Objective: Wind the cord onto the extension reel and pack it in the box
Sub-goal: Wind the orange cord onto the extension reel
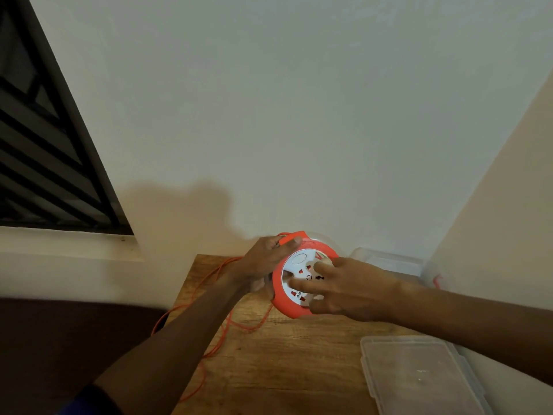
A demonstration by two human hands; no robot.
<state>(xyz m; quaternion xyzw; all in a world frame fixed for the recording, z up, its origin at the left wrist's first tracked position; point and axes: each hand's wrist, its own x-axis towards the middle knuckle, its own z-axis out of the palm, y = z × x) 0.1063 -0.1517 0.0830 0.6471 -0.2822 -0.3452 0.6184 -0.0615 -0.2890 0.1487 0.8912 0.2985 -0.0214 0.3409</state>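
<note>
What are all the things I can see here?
reel: one, orange with a white socket face, held above the table's far end
cord: one, orange, loose over the table's left edge
table: one, brown wood, against the wall
box: one, clear plastic, behind the right hand
lid: one, clear plastic, flat on the table, near right
window: one, dark bars, upper left
left hand: gripping the reel's rim
right hand: fingers on the reel's face

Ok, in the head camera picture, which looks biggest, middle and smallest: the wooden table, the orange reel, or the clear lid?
1. Table, easily the biggest.
2. Lid.
3. Reel.
The lid lies nearer the camera than the reel, so which is truly bigger is unsure.
</note>
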